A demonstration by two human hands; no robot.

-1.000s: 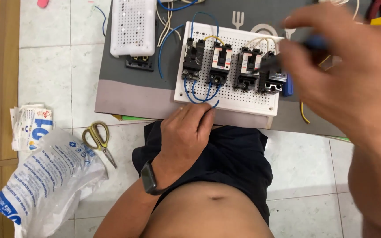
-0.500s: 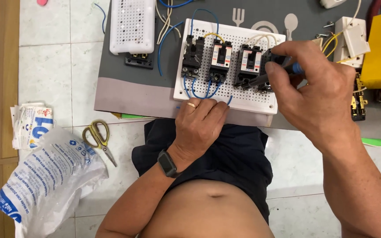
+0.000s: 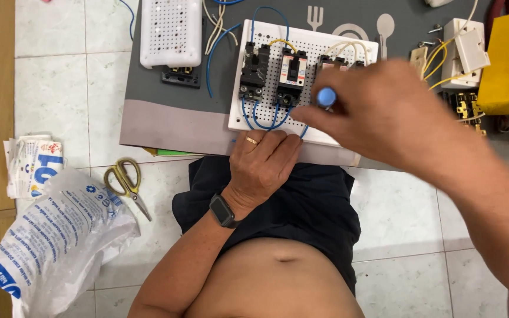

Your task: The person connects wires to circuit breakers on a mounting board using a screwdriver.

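Perforated board (image 3: 325, 126): white matt plastic. Breakers (image 3: 254, 70) on board: black glossy plastic. Mat (image 3: 166, 115) under board: grey, matt, smooth. Scissors (image 3: 126, 182) left of board: metal blades, yellowish plastic handles. Bag (image 3: 54, 241): crinkled glossy film.

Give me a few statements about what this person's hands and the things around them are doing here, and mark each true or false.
1. The left hand rests on the near edge of the white perforated board. True.
2. The right hand holds a blue-capped tool. True.
3. The scissors lie on the grey mat. False: they lie on the tiled floor, beside the plastic bag.
4. The left wrist is bare. False: it wears a dark watch.
5. The wires looping at the board's near edge are red. False: they are blue.
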